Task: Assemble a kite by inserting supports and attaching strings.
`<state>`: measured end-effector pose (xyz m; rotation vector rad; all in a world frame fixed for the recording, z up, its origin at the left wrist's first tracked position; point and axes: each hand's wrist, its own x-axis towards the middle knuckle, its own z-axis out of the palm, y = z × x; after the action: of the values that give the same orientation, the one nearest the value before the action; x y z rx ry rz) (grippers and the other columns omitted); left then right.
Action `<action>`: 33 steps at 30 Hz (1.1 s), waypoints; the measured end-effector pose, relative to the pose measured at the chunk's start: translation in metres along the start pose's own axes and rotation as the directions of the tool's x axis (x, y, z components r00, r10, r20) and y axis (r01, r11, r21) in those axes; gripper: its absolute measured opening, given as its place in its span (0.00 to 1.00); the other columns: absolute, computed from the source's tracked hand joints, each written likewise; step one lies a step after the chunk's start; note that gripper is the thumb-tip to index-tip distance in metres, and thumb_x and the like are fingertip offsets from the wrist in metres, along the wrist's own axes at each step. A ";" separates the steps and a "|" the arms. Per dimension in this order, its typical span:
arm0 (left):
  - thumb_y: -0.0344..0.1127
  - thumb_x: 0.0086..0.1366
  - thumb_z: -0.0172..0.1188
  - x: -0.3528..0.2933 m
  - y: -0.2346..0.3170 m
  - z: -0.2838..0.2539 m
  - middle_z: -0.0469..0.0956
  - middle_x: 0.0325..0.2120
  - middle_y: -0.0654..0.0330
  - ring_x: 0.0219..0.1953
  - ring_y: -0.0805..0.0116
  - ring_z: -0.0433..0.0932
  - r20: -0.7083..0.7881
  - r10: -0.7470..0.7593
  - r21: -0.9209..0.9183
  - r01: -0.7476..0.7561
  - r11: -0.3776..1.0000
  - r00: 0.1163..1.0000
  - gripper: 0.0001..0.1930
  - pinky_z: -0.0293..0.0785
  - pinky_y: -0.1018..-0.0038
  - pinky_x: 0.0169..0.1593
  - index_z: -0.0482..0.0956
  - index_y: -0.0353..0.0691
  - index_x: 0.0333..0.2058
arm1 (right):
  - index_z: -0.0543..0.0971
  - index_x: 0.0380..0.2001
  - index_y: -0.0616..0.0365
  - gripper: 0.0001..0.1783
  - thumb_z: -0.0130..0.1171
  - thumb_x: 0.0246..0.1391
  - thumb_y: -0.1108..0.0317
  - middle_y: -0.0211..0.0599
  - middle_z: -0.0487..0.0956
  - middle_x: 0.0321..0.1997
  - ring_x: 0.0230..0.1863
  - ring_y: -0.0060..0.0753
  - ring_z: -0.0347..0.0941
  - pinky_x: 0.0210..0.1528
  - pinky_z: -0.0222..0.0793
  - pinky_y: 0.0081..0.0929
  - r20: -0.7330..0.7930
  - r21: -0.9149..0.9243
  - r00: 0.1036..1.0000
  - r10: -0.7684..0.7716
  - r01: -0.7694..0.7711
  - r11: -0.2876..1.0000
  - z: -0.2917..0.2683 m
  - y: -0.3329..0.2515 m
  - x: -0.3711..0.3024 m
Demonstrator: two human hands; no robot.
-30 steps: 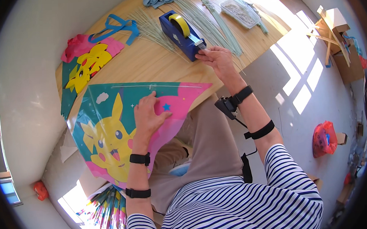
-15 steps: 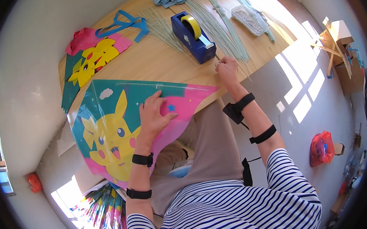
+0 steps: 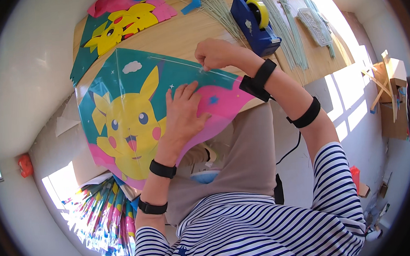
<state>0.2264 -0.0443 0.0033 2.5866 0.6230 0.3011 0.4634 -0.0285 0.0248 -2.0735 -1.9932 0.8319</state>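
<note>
Surface: I see a wooden table [image 3: 181,34] in a sunlit room, its near edge over my lap
Right fingers: my right hand [image 3: 212,53] is pinched shut on something small and clear, likely a bit of tape, pressed where a thin rod [image 3: 183,64] crosses the kite
Left fingers: my left hand [image 3: 183,113] lies flat, fingers spread, gripping nothing; I judge it pins the sheet so it cannot slide
Kite: the cartoon-print kite [image 3: 130,118] lies half on the table, half hanging toward me
Beyond: a blue tape dispenser [image 3: 255,21] stands just past my right hand, within easy reach, beside a bundle of pale green rods [image 3: 283,26]
Far left: more printed kites [image 3: 120,23] lie at the table's far end
</note>
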 end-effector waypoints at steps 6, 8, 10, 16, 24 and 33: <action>0.38 0.46 0.73 0.005 -0.014 -0.005 0.70 0.61 0.52 0.65 0.49 0.64 -0.023 0.004 0.013 -0.003 1.000 1.000 0.23 0.53 0.40 0.68 0.80 0.35 0.41 | 0.85 0.27 0.60 0.08 0.70 0.39 0.71 0.44 0.85 0.30 0.35 0.47 0.83 0.33 0.75 0.42 0.160 -0.158 0.984 0.085 -0.060 0.986 0.006 -0.013 0.044; 0.38 0.46 0.73 0.008 -0.017 -0.004 0.70 0.62 0.52 0.65 0.50 0.64 -0.022 0.005 0.007 -0.005 1.000 1.000 0.21 0.53 0.39 0.68 0.79 0.35 0.39 | 0.85 0.28 0.60 0.08 0.68 0.40 0.72 0.44 0.85 0.30 0.36 0.47 0.83 0.34 0.75 0.41 0.178 -0.169 0.979 0.103 -0.072 0.983 0.007 -0.016 0.050; 0.38 0.46 0.73 0.012 -0.019 -0.002 0.70 0.62 0.52 0.66 0.50 0.64 -0.015 0.008 0.000 -0.008 1.000 1.000 0.20 0.54 0.39 0.67 0.79 0.34 0.37 | 0.85 0.28 0.60 0.07 0.67 0.41 0.73 0.44 0.85 0.30 0.36 0.47 0.83 0.34 0.75 0.40 0.192 -0.169 0.974 0.121 -0.088 0.982 0.007 -0.017 0.052; 0.39 0.46 0.72 0.022 -0.022 0.003 0.70 0.62 0.52 0.66 0.50 0.63 -0.011 0.025 0.013 -0.024 1.000 1.000 0.20 0.54 0.39 0.67 0.79 0.33 0.35 | 0.85 0.27 0.60 0.06 0.65 0.42 0.74 0.45 0.85 0.30 0.36 0.48 0.83 0.34 0.76 0.41 0.174 -0.184 0.978 0.113 -0.080 0.980 0.013 -0.012 0.054; 0.41 0.46 0.73 0.032 -0.024 0.008 0.72 0.61 0.52 0.65 0.51 0.64 0.013 0.036 0.031 -0.036 0.999 0.999 0.21 0.54 0.38 0.67 0.80 0.33 0.34 | 0.85 0.35 0.59 0.12 0.67 0.42 0.73 0.46 0.85 0.37 0.43 0.51 0.83 0.39 0.77 0.43 0.169 -0.267 0.976 0.136 -0.088 0.960 0.013 -0.017 0.054; 0.44 0.46 0.75 0.036 -0.022 0.010 0.73 0.59 0.54 0.61 0.54 0.68 0.033 0.027 0.066 -0.029 0.997 0.999 0.23 0.53 0.35 0.66 0.81 0.34 0.35 | 0.85 0.30 0.58 0.12 0.71 0.39 0.67 0.45 0.85 0.33 0.40 0.48 0.83 0.37 0.77 0.41 0.170 -0.161 0.938 0.301 -0.275 0.948 0.007 -0.013 0.054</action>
<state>0.2530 -0.0132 -0.0126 2.6604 0.5950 0.2513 0.4469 0.0232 0.0099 -2.4960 -1.9084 1.0096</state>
